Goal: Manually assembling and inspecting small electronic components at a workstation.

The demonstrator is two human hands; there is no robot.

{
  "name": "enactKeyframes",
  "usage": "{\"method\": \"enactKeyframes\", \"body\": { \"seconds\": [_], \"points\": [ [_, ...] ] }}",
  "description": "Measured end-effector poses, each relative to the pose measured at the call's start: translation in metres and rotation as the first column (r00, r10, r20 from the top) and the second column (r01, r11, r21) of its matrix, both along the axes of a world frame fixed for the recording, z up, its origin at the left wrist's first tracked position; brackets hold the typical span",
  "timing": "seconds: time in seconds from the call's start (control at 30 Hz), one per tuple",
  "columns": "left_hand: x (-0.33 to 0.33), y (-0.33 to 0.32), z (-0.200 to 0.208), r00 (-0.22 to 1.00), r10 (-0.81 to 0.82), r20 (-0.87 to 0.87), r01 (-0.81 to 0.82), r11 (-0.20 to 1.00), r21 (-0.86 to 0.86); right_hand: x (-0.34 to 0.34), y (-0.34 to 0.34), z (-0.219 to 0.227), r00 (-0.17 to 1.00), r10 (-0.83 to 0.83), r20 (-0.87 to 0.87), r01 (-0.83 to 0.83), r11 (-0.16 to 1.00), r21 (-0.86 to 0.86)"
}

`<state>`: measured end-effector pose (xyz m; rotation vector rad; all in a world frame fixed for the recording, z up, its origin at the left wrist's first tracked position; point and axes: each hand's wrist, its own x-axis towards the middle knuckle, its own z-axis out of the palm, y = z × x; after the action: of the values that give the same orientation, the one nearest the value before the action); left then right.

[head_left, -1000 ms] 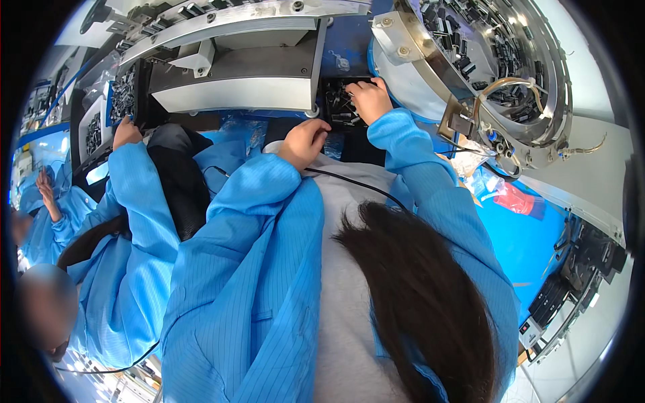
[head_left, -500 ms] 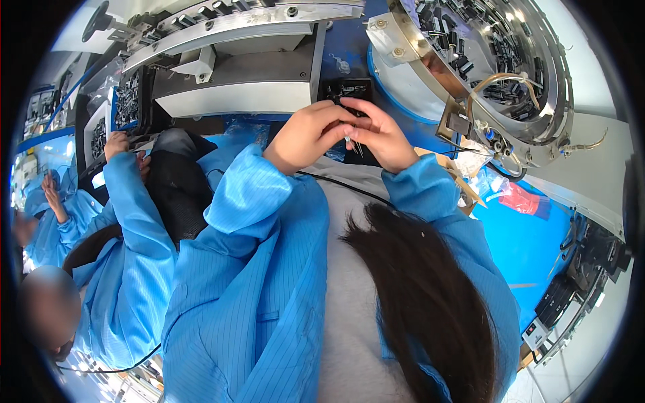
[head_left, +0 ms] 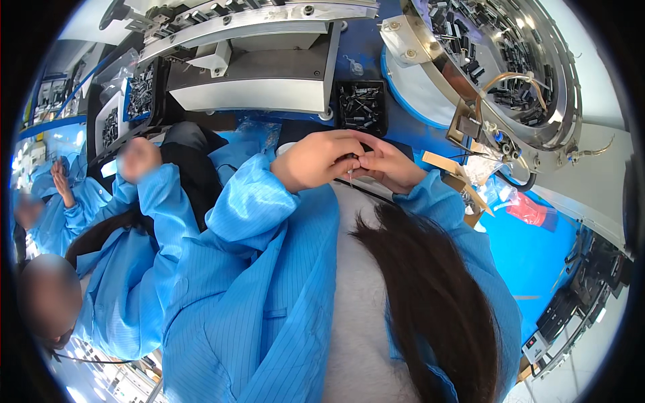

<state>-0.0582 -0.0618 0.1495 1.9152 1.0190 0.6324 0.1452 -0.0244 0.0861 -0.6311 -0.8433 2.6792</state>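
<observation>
My left hand (head_left: 314, 161) and my right hand (head_left: 395, 165) meet in front of my chest, fingers closed together. Between their fingertips sits a small dark capacitor (head_left: 351, 156), mostly covered, with thin metal leads (head_left: 350, 176) pointing down toward me. How many pieces are pinched there I cannot tell. Just beyond the hands, a black tray (head_left: 385, 124) holds many loose black capacitors with wire leads.
A metal bowl feeder (head_left: 568, 87) full of black capacitors stands at the far right. Ahead is a machine with a metal rail (head_left: 255, 21). An open cardboard box (head_left: 449, 163) lies right. At left, a co-worker in a blue sleeve (head_left: 171, 201) sits near parts bins (head_left: 142, 91).
Both hands have come back toward my chest, uncovering the black tray. The leads, spread out before, are now mostly behind my fingers. The co-worker's hand has moved toward me; the view has shifted slightly.
</observation>
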Motion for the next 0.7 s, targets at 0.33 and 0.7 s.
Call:
{"method": "enactKeyframes", "body": {
  "seconds": [0.33,0.7],
  "points": [
    [-0.022,0.040,0.073,0.948,0.313,0.053,-0.309,0.867,0.391,-0.008,0.011,0.032,0.926,-0.375,-0.038,0.377,0.921,0.100],
    [-0.006,0.132,0.122,0.839,0.539,-0.078,-0.379,0.681,0.627,0.001,-0.013,0.019,0.928,-0.371,0.039,0.371,0.929,0.005]
  ]
}}
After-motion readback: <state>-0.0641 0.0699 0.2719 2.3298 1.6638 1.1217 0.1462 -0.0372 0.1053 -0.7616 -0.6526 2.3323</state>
